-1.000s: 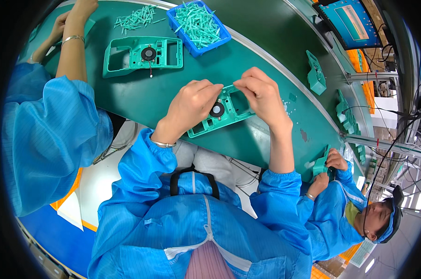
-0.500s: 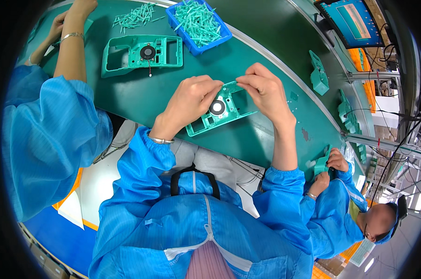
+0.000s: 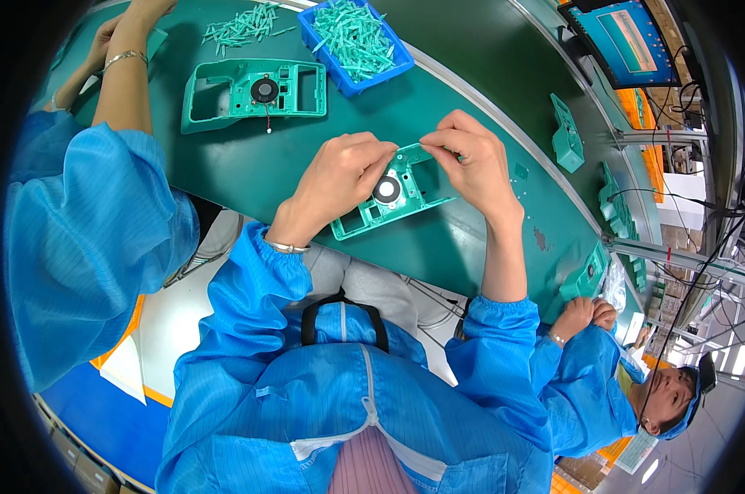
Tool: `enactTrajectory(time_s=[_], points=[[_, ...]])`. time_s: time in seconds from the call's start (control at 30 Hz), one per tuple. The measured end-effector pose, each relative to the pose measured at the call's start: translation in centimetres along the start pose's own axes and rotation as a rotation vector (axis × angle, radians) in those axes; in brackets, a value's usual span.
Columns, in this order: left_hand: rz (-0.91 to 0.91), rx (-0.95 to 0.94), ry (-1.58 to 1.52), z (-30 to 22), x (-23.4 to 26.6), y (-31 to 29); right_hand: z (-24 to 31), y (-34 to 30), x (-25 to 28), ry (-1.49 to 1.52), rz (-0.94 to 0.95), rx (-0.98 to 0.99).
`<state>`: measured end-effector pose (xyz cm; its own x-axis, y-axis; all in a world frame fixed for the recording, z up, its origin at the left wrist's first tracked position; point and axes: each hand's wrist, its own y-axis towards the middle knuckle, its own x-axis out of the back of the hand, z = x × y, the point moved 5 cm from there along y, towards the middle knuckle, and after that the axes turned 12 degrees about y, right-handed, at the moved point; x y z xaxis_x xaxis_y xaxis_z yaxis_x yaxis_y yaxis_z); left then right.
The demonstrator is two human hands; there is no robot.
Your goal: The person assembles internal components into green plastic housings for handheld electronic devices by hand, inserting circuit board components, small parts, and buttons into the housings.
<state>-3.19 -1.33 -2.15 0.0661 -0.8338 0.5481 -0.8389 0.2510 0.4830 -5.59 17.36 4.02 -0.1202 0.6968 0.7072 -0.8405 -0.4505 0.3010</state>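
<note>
A green plastic housing [image 3: 397, 216] with rectangular openings is tilted in front of me, just over the table's near edge. Fitted in its middle is a round black part [image 3: 386, 190] with a white centre. My left hand [image 3: 337, 174] is closed with thumb and fingers pinched at the housing's upper edge and covers part of its left side. At the upper right corner, my right hand [image 3: 474, 160] pinches the rim between thumb and fingertips. Whether anything small is between those fingertips is hidden.
Another green housing [image 3: 203, 122] with a wired round black part lies at the upper left. Beside it are a blue bin [image 3: 364, 86] of green strips and a loose strip pile [image 3: 242, 28]. Co-workers' hands [image 3: 582, 317] are at right, a co-worker's arm [image 3: 125, 90] at left.
My hands and the housing stay almost still. At right, the co-worker has let go of a green housing, which now rests on the table, and the hands have drawn back together.
</note>
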Motion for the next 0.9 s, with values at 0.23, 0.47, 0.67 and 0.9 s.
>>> enactTrajectory(time_s=[0.23,0.47,0.67,0.9], points=[[-0.02,-0.033,0.018,0.0,-0.1,-0.1,0.5,0.1,0.1,-0.093,0.033,0.0],[-0.019,0.02,-0.012,0.2,0.0,-0.1,0.6,-0.6,0.1,-0.061,0.008,-0.02],[-0.008,0.032,-0.012,0.2,0.0,0.0,-1.0,-0.7,-0.1,0.157,-0.023,-0.176],[-0.023,0.024,0.015,0.2,-0.1,-0.1,-0.4,-0.4,-0.2,0.04,-0.057,-0.18]])
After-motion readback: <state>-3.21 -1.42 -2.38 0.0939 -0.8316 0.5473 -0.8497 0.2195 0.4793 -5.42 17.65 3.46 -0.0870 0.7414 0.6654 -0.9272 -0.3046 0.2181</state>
